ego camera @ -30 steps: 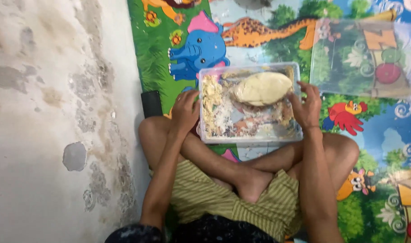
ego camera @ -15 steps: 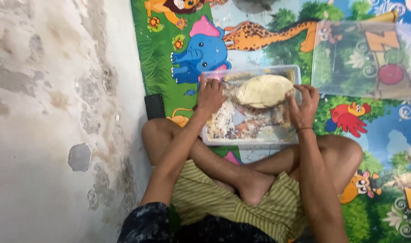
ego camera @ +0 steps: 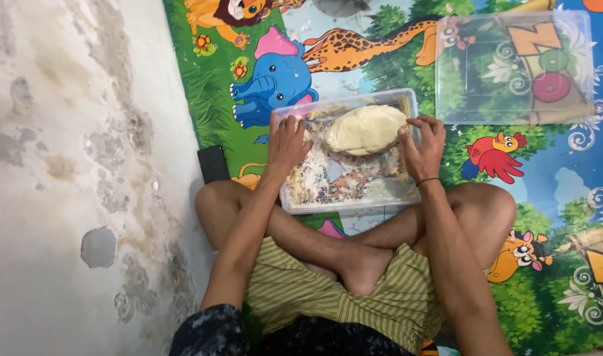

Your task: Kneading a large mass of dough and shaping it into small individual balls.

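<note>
A worn, stained wall (ego camera: 64, 165) ran beside a bright animal-print play mat (ego camera: 545, 217) on the floor. A clear lid (ego camera: 512, 66) lay on the mat, just beyond the clear plastic container (ego camera: 348, 198) set before crossed legs. Inside it, a pale dough lump (ego camera: 366, 129) sat at the far end. The left hand (ego camera: 288, 142) gripped the container's rim; the right hand (ego camera: 423, 145), fingers loosely curled, touched the dough. A dark phone (ego camera: 213, 163) lay near the knee.

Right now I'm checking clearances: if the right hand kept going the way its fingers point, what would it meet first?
Probably the dough lump: the right hand points up-left, fingertips already at its edge inside the clear plastic tub.
</note>
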